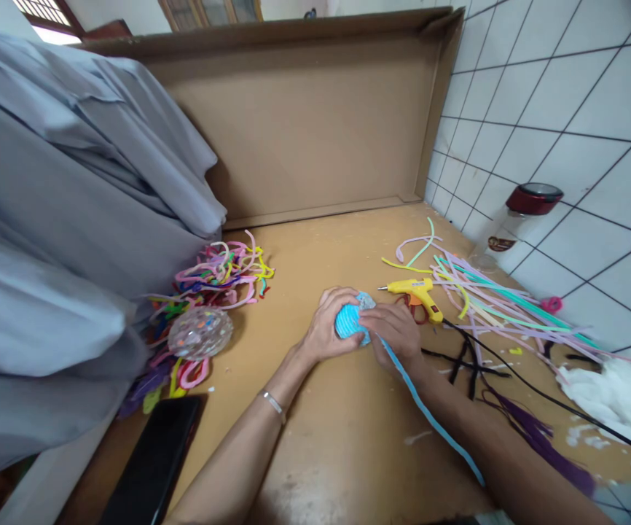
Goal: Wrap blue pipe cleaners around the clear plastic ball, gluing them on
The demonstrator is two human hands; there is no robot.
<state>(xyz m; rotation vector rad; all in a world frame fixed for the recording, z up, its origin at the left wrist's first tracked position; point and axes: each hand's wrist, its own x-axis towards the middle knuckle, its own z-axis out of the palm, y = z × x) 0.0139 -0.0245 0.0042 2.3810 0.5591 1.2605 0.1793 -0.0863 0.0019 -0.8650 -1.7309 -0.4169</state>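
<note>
Head cam, ctr. of desk: L hand point(334, 324) cups a blue ribbed piece point(347, 321), fingers curved over the far side & thumb at the near side, parted approx. the piece's width. R hand point(396, 332) sits against the piece's right side, fingers bunched; can't tell if they pinch or just press the blue strand point(422, 408), which trails loose along the R forearm. Poss. trouble: if R fingers ease off too soon, the ribbing could spring slack; a hard L squeeze might shift the rows. The strand's free tail, lying by the arm, could snag on a sleeve or twist. Yellow glue gun point(414, 290) lies just beyond R hand, nozzle pointing left; if hot, a stray knuckle could get burnt. Its black cord point(512, 368), run past the R arm, could be caught w/ an elbow & drag the gun.
</note>
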